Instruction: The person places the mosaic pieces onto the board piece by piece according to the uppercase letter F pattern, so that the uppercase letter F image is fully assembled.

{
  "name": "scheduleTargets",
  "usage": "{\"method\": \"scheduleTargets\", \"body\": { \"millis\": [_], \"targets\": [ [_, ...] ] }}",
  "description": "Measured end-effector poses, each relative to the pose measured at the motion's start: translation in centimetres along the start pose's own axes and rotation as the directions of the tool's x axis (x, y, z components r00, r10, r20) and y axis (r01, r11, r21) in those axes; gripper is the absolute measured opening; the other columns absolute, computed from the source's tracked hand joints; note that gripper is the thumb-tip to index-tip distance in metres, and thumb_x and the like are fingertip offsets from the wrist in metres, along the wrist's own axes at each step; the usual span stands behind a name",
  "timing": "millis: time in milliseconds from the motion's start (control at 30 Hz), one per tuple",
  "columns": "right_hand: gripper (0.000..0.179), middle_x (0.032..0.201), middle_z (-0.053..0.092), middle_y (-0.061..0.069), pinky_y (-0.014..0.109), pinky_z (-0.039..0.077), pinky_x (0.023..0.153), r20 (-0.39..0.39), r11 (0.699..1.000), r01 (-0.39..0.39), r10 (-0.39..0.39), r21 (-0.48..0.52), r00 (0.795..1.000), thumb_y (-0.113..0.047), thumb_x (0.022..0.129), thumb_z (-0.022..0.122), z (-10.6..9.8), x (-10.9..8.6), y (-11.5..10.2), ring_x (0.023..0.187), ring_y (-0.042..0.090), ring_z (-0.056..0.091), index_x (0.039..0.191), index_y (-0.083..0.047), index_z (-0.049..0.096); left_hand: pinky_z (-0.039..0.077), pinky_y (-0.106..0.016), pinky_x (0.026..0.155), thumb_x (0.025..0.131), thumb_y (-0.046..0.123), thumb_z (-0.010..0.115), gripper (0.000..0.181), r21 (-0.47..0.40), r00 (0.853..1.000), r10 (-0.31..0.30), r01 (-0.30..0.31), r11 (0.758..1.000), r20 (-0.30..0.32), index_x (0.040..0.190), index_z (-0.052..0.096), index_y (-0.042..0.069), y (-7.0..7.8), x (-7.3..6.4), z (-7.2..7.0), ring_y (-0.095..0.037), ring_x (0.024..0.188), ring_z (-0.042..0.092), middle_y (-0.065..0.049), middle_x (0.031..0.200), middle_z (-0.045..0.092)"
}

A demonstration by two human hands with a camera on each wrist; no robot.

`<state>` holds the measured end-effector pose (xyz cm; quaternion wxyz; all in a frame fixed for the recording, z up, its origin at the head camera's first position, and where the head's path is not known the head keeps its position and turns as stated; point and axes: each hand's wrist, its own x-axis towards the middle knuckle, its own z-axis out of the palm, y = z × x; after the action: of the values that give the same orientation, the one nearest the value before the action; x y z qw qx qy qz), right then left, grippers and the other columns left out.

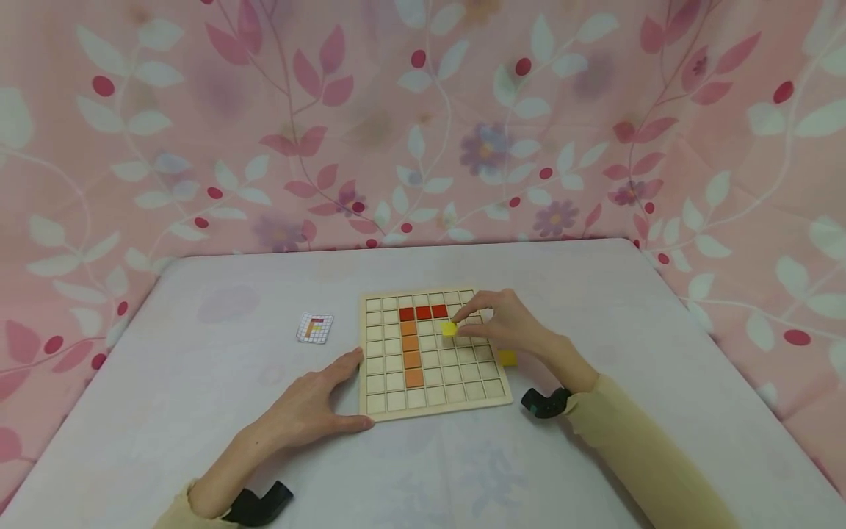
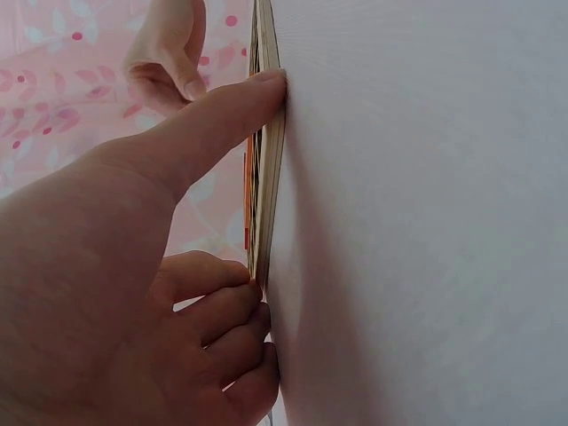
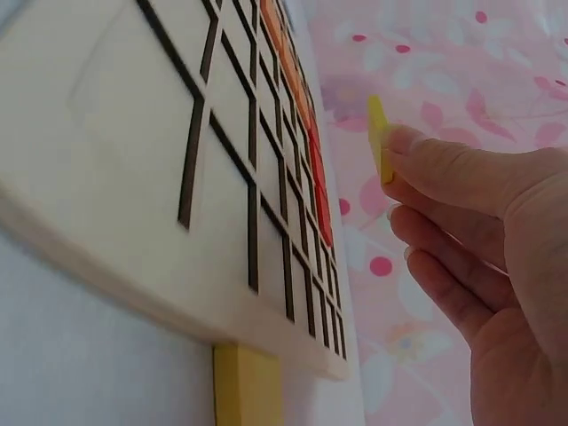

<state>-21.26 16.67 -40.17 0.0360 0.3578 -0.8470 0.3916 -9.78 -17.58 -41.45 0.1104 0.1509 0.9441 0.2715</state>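
A wooden grid board lies on the table; its squares hold a row of red tiles and a column of orange tiles. My right hand pinches a yellow tile between thumb and fingertips above the board, and the right wrist view shows this tile raised off the grid. The thumb and fingertips of my left hand rest against the board's left edge, near its front corner. Beside the right edge of the board lies another yellow piece.
A small card with a coloured pattern on a grid lies left of the board. The table has a pale cloth, and a pink flowered curtain hangs behind it. Each wrist carries a black device.
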Motion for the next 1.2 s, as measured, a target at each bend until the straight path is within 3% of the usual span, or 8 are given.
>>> {"method": "scheduleTargets", "body": {
  "millis": [300,533,767,1200],
  "targets": [
    [0.019,0.091,0.077,0.002,0.048,0.057,0.083,0.011,0.998,0.050,-0.050,0.025,0.999,-0.017,0.079,0.085,1.8,1.6,-1.0,0.092,0.020,0.071,0.095,-0.009,0.080,0.039,-0.052,0.113,0.072,0.062,0.080,0.108,0.003,1.000,-0.009,0.009,1.000,0.007,0.158,0.033,0.017,0.0,0.1,0.1,-0.027,0.146,0.038,-0.001,0.160,0.037],
    [0.016,0.091,0.077,0.002,0.045,0.056,0.084,0.028,0.999,-0.014,0.012,0.045,1.000,-0.015,0.079,0.085,2.8,1.5,-0.9,0.090,0.019,0.070,0.094,-0.011,0.080,0.039,-0.053,0.113,0.073,0.061,0.081,0.107,0.003,1.000,-0.003,0.003,1.000,0.002,0.157,0.033,0.016,0.0,0.1,0.0,-0.028,0.145,0.039,-0.002,0.160,0.038],
    [0.016,0.091,0.076,-0.007,0.036,0.054,0.086,0.060,0.995,-0.087,0.084,0.047,0.995,-0.019,0.079,0.086,3.6,1.4,-0.5,0.091,0.009,0.068,0.094,-0.017,0.080,0.039,-0.052,0.113,0.073,0.060,0.081,0.107,0.007,1.000,0.011,-0.011,1.000,-0.003,0.157,0.033,0.015,-0.1,0.1,0.0,-0.027,0.146,0.038,-0.002,0.160,0.037],
    [0.017,0.091,0.075,-0.002,0.032,0.057,0.084,0.067,1.000,-0.019,0.017,0.025,0.998,-0.015,0.079,0.086,4.1,1.3,0.0,0.089,0.012,0.069,0.094,-0.012,0.080,0.038,-0.052,0.113,0.073,0.060,0.081,0.107,0.006,1.000,0.007,-0.007,1.000,0.001,0.157,0.033,0.015,-0.1,0.1,0.0,-0.027,0.147,0.037,-0.002,0.161,0.036]
  ]
}}
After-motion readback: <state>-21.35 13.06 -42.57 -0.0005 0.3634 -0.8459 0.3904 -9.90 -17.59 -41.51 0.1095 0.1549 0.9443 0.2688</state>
